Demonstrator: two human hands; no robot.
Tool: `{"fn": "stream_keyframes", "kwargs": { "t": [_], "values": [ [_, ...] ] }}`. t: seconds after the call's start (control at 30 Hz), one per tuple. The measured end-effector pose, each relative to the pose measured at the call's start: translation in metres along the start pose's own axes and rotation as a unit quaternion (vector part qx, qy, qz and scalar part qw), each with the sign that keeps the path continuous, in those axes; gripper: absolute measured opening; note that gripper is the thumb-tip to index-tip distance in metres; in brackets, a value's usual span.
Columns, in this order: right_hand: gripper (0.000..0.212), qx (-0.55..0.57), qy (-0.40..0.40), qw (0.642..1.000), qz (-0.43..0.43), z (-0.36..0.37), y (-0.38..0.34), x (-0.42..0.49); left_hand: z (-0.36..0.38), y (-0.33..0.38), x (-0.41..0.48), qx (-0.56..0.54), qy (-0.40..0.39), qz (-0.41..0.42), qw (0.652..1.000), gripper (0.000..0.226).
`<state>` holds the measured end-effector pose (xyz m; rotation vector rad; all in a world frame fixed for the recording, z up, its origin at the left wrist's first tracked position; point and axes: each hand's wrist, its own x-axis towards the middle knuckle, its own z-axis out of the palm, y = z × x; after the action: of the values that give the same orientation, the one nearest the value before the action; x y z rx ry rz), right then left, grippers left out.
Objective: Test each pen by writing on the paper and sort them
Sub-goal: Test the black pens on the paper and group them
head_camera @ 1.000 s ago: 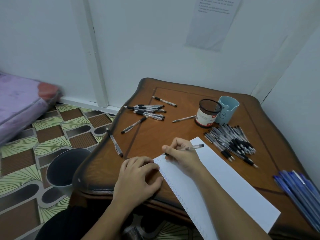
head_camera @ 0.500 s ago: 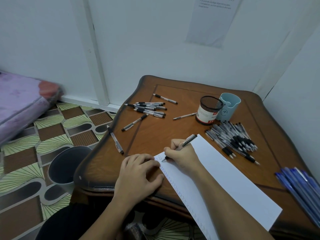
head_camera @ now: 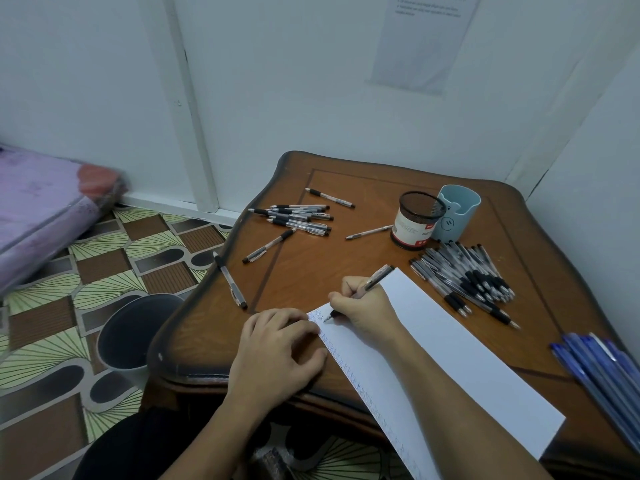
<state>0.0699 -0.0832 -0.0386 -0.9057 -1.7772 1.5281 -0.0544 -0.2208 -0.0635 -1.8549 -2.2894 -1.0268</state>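
Note:
My right hand point(head_camera: 365, 304) grips a black-and-clear pen point(head_camera: 377, 277), its tip touching the near left corner of the white paper point(head_camera: 450, 358). Small blue marks run along the paper's left edge. My left hand point(head_camera: 280, 344) lies flat on the wooden table point(head_camera: 346, 258), fingertips pressing the paper's corner. A bundle of black pens point(head_camera: 467, 280) lies right of the paper. A smaller group of black pens point(head_camera: 298, 216) lies at the far left. Blue pens point(head_camera: 602, 372) sit at the right edge.
A black mesh pen cup point(head_camera: 417, 220) and a light blue cup point(head_camera: 455, 211) stand at the back. Single pens point(head_camera: 230, 280) lie near the table's left edge. A dark bin point(head_camera: 135, 332) stands on the patterned floor to the left. White walls close in behind and right.
My right hand has turned the pen from lying flat to a writing angle and lowered its tip onto the paper's corner. My left hand has stayed put.

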Motion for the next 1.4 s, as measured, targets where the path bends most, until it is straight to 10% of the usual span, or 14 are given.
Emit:
{"fn": "stream_keyframes", "kwargs": {
  "t": [1.4],
  "values": [
    [0.047, -0.023, 0.016, 1.0, -0.01, -0.0028, -0.0018, -0.0034, 0.0, 0.001, 0.0003, -0.011, 0.001, -0.003, 1.0, 0.026]
  ]
}}
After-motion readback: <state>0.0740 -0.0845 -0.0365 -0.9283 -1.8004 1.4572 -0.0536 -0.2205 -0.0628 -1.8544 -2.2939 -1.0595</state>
